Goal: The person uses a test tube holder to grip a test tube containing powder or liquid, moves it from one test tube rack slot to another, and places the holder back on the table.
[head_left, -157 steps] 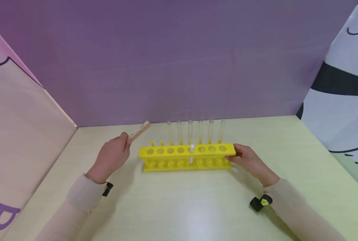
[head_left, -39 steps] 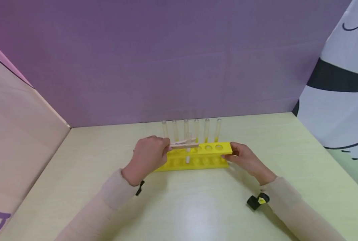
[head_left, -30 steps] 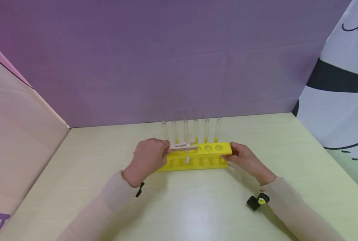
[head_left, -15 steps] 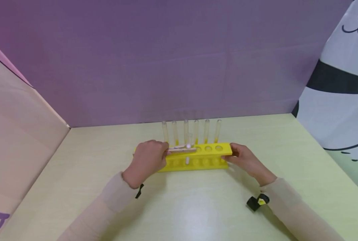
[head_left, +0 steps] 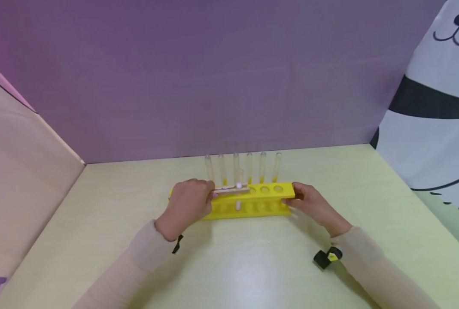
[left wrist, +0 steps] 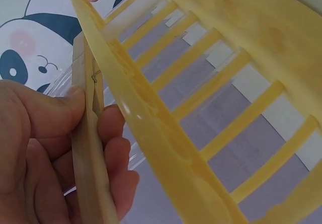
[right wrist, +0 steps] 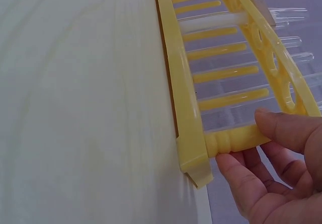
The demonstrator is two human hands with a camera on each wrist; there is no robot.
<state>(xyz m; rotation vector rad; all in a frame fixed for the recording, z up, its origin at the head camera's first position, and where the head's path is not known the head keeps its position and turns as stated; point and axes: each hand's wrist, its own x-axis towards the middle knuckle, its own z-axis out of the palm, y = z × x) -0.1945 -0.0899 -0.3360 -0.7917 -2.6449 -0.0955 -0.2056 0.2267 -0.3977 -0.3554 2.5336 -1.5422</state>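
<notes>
My left hand (head_left: 186, 206) grips a wooden test tube holder (head_left: 229, 190), thumb on one side and curled fingers on the other in the left wrist view. The holder's far end lies over the top of the yellow test tube rack (head_left: 265, 196), around or beside the upper part of a test tube with white contents (head_left: 238, 206); I cannot tell which. That tube stands upright in a rack hole. My right hand (head_left: 316, 208) holds the rack's right end, with thumb and fingers about the end post (right wrist: 234, 139) in the right wrist view.
Several clear test tubes (head_left: 262, 168) stand upside down on yellow pegs along the rack's back. The pale wooden table (head_left: 248, 266) meets a purple backdrop (head_left: 229, 86) behind. A panda-printed panel (head_left: 426, 150) stands at the right, a pale panel (head_left: 20, 163) at the left.
My left hand has moved right with the wooden holder, from beside the rack to over its top at the white-filled tube. Lately the holder has dropped slightly. My right hand keeps its hold.
</notes>
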